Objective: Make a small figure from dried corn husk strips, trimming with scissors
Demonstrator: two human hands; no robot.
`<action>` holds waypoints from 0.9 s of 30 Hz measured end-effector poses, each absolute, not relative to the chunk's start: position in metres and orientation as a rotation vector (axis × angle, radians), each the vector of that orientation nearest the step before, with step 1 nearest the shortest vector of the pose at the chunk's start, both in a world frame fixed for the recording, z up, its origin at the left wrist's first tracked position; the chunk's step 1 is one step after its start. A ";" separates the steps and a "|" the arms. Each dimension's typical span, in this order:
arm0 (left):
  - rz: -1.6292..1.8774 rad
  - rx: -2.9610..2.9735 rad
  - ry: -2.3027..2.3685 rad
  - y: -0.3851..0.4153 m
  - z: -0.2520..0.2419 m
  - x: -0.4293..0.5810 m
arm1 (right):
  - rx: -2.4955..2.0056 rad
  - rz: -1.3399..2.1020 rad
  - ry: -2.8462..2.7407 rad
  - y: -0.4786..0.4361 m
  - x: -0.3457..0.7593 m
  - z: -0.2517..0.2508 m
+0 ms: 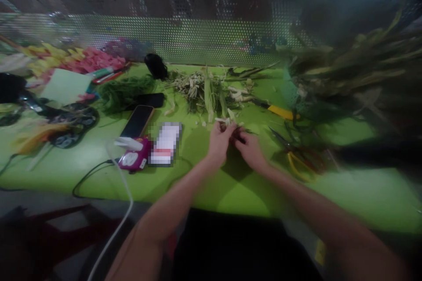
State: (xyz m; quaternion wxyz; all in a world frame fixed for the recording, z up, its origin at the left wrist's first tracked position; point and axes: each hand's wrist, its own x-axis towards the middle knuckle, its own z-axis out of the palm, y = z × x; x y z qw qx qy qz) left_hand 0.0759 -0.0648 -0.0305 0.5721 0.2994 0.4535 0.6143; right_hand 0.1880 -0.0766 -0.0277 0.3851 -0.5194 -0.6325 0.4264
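Observation:
My left hand (pixel 220 140) and my right hand (pixel 248 145) meet over the green table (pixel 194 184), fingers pinched close together. A pale strip of dried husk (pixel 230 115) sticks up from the fingertips of my left hand. Thin dark strands show by my right fingers, too small to make out. Just beyond the hands lies a heap of dried plant pieces (pixel 193 88), with a longer pale green husk leaf (pixel 209 92) standing out of it. Palms and fingertips are partly hidden.
Right of my hands lie yellow-handled scissors (pixel 298 164) and a yellow-handled tool (pixel 284 112). To the left are a dark phone (pixel 137 120), a lit phone (pixel 166 142), a purple device (pixel 133 158) with a white cable (pixel 127 184) and green netting (pixel 123 90). Dried stalks (pixel 359 66) fill the right.

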 end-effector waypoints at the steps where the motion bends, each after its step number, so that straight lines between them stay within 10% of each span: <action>1: 1.435 0.712 1.083 -0.064 -0.029 0.075 | -1.333 1.072 -1.631 -0.077 0.188 -0.026; 27: 0.787 1.173 0.913 -0.072 -0.024 0.058 | -1.324 0.964 -1.476 -0.059 0.230 -0.005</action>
